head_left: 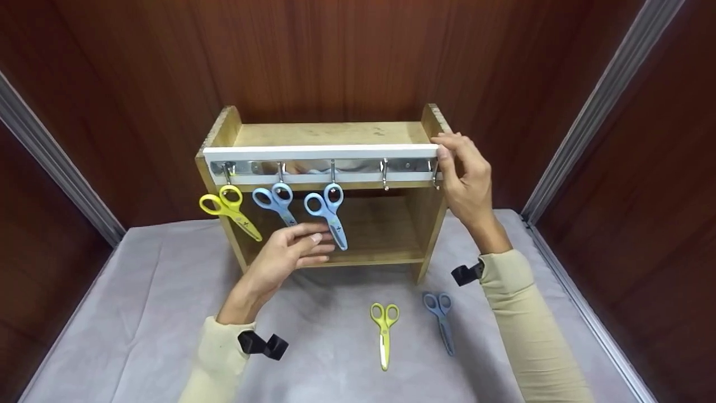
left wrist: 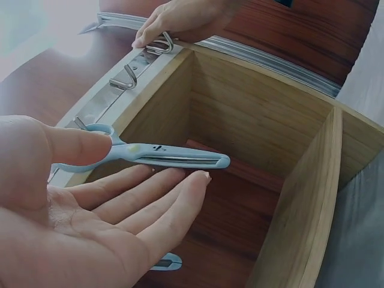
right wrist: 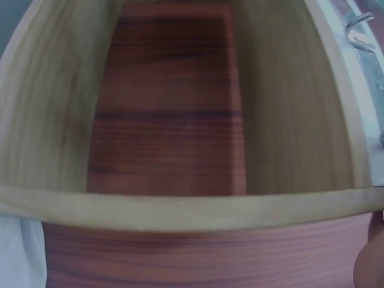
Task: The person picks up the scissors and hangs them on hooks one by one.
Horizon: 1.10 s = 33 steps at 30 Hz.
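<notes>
A white hook rail with several metal hooks runs along the front of a small wooden shelf. Yellow scissors hang from its leftmost hook. Blue scissors hang from each of the two hooks beside them. My left hand, fingers extended, is at the blades of the third pair, the blue scissors; in the left wrist view its thumb overlaps their handle. Whether it touches them I cannot tell. My right hand grips the rail's right end, thumb in front and fingers over the top.
Another yellow pair of scissors and another blue pair lie on the grey cloth before the shelf. Two hooks at the right, including this hook, carry nothing. Brown wood-grain panels stand behind and at both sides.
</notes>
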Each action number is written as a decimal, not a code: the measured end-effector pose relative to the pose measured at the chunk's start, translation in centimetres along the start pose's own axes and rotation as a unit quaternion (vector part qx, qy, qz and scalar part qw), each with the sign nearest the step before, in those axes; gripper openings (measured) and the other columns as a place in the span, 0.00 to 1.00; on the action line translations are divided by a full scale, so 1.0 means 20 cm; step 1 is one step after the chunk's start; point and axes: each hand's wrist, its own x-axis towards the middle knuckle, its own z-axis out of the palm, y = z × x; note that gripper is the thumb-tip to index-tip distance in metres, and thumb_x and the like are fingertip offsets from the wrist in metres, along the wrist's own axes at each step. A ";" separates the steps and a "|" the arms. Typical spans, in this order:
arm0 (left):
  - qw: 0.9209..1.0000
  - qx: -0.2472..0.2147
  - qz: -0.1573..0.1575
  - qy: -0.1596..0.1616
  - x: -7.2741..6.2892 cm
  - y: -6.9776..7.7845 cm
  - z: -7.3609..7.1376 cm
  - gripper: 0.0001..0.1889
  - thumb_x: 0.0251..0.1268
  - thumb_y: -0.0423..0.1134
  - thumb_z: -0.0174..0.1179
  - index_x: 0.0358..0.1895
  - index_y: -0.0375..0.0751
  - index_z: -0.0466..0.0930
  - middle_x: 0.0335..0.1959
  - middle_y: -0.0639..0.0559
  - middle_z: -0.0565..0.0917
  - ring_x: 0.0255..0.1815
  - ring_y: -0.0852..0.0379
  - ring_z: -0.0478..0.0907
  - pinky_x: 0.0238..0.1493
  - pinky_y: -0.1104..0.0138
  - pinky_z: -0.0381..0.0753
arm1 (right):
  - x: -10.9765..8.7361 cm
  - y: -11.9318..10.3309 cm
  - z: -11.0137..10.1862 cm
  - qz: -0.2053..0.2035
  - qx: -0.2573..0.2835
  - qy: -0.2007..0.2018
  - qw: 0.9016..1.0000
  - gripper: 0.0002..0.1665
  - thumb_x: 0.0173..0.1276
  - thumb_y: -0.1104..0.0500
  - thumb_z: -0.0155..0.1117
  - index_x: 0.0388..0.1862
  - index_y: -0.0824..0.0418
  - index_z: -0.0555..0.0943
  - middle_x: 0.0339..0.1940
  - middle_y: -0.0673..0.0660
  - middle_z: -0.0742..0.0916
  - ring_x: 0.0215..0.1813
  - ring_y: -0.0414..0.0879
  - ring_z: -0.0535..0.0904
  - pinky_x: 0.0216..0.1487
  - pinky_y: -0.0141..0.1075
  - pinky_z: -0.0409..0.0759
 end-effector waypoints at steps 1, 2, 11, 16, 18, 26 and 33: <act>1.000 0.007 0.002 0.000 -0.01 0.00 0.00 0.23 0.84 0.33 0.48 0.74 0.24 0.67 0.71 0.26 0.76 0.68 0.37 0.82 0.67 0.57 0.86 | 0.00 0.02 0.00 -0.001 -0.005 -0.007 1.000 0.11 0.76 0.72 0.58 0.50 0.75 0.85 0.51 0.70 0.89 0.60 0.59 0.85 0.82 0.42 0.70; 1.000 0.014 0.003 0.002 -0.02 0.00 -0.01 0.23 0.84 0.33 0.48 0.73 0.24 0.68 0.70 0.27 0.77 0.67 0.39 0.83 0.67 0.57 0.86 | 0.00 0.04 -0.01 -0.002 -0.009 -0.015 1.000 0.11 0.76 0.72 0.59 0.51 0.74 0.86 0.52 0.70 0.89 0.61 0.60 0.84 0.82 0.42 0.70; 0.996 0.076 0.027 0.036 -0.11 0.04 -0.02 0.15 0.82 0.33 0.52 0.60 0.27 0.81 0.42 0.46 0.88 0.49 0.55 0.89 0.61 0.58 0.89 | -0.01 0.10 -0.08 -0.001 -0.044 -0.091 0.995 0.20 0.75 0.60 0.68 0.63 0.63 0.85 0.66 0.65 0.86 0.74 0.52 0.77 0.80 0.43 0.71; 0.991 0.109 0.039 0.061 -0.16 0.10 -0.02 0.14 0.82 0.32 0.53 0.56 0.28 0.83 0.40 0.45 0.89 0.44 0.59 0.88 0.59 0.59 0.90 | -0.02 0.07 -0.11 -0.001 -0.077 -0.113 0.991 0.27 0.75 0.55 0.69 0.69 0.62 0.81 0.70 0.63 0.83 0.77 0.52 0.73 0.82 0.45 0.68; 0.989 0.121 0.046 0.071 -0.17 0.13 -0.02 0.13 0.81 0.32 0.53 0.56 0.28 0.84 0.42 0.41 0.89 0.45 0.58 0.88 0.58 0.59 0.91 | -0.03 0.06 -0.12 -0.003 -0.090 -0.112 0.990 0.28 0.74 0.55 0.69 0.70 0.63 0.80 0.70 0.63 0.83 0.78 0.54 0.72 0.83 0.47 0.66; 0.965 0.220 0.097 0.107 -0.22 0.24 -0.04 0.12 0.82 0.33 0.54 0.56 0.38 0.86 0.49 0.38 0.89 0.51 0.51 0.87 0.57 0.69 0.88 | -0.12 0.00 -0.16 -0.006 -0.093 -0.064 0.994 0.35 0.64 0.58 0.79 0.70 0.62 0.79 0.71 0.63 0.80 0.76 0.56 0.73 0.80 0.45 0.68; 0.935 0.276 0.167 0.150 -0.24 0.33 -0.09 0.15 0.78 0.31 0.57 0.61 0.40 0.85 0.43 0.43 0.91 0.45 0.62 0.86 0.50 0.76 0.86 | -0.23 -0.06 -0.21 -0.014 -0.125 -0.036 0.991 0.44 0.57 0.46 0.84 0.69 0.63 0.79 0.71 0.67 0.77 0.75 0.59 0.70 0.79 0.49 0.69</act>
